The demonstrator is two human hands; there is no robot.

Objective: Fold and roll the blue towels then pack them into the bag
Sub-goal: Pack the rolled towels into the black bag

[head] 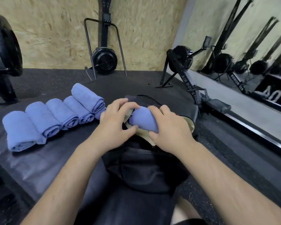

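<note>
Gripping a rolled blue towel (143, 119) from both ends, the person held it at the open mouth of the black bag (146, 168). The left hand (115, 122) had its fingers curled over the towel's left end with the thumb pressed against the near side. The right hand (170, 127) wrapped over the right end, its thumb tucked beneath. The towel sat tilted in the opening, against the bag's pale lining, partly inside. The bag lay between the forearms, mouth pointing away from the person. Left of it, more blue rolls (44, 120) lay side by side on a black mat (39, 159), touching one another, with one stacked on top at the far end. A black rower (182, 62) stood to the right, beside a mirror (250, 46).
</note>
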